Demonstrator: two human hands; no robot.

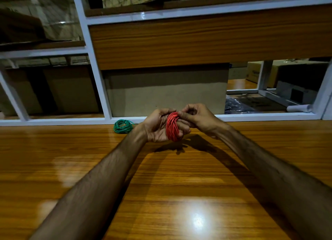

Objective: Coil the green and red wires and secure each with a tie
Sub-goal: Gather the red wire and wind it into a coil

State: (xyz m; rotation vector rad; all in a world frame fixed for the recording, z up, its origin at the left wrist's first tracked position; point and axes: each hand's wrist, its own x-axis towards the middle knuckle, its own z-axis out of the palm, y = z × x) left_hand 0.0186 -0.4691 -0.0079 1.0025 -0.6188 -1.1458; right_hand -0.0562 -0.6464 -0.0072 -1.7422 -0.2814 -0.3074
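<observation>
Red wire coil is wound around the fingers of the left hand, held above the wooden table. Right hand pinches the coil's top edge, fingers closed. Green wire coil lies on the table, just left of the left hand, apart from it.

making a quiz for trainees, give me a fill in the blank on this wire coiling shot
1. The red coil is wound around the fingers of the ____ hand.
2. The coil lying on the table is ____ in colour.
3. The green coil lies to the ____ of the left hand.
4. The right hand pinches at the ____ coil.

Missing words: left; green; left; red
</observation>
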